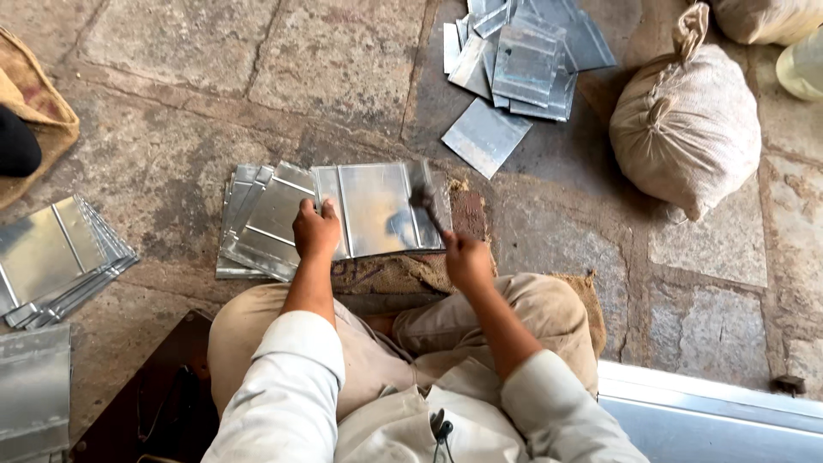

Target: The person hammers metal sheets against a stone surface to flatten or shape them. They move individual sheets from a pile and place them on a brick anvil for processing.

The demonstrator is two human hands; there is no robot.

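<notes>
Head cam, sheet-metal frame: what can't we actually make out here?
- Hammer in the right hand: motion-blurred, so the head's shape is unclear.
- Near edge of the metal sheet: hidden under the left hand.
- Sheet stack at lower left: cut off by the frame edge.
- Sack: tied shut, contents unseen.

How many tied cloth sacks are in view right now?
2. One full tied sack sits on the stone floor at upper right, beside the scattered metal sheets. A second sack is cut off by the top right edge; others may lie out of frame.
</notes>
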